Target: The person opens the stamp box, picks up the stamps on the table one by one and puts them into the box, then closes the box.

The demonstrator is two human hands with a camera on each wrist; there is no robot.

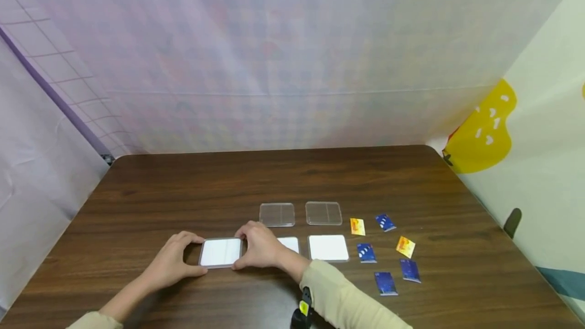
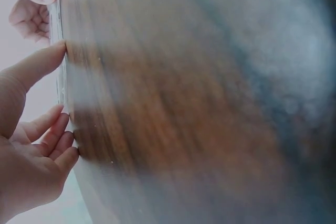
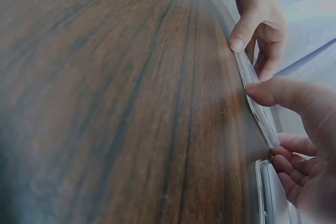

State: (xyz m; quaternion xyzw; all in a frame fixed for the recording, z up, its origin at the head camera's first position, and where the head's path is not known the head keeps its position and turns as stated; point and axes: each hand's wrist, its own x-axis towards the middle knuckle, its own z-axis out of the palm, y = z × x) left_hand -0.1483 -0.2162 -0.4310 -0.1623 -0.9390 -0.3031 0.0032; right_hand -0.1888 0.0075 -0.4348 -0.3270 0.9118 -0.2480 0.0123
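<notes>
A flat clear plastic case (image 1: 221,253) with a white filling lies on the table between my two hands. My left hand (image 1: 172,260) grips its left side, thumb at the near corner and fingers at the far corner. On the right side my right hand (image 1: 260,247) holds it the same way. The case shows edge-on in the right wrist view, between the left hand (image 3: 265,35) and the right hand (image 3: 310,124). Another white-filled case (image 1: 290,243) sits just right of my right hand, partly hidden by it. Further right is a third white-filled case (image 1: 328,248).
Two clear plastic lids (image 1: 277,215) (image 1: 323,213) lie behind the cases. To the right are scattered several small packets, blue (image 1: 386,284) and yellow-orange (image 1: 358,226). The brown wooden table (image 1: 205,182) meets a curtain (image 1: 274,65) at its back edge.
</notes>
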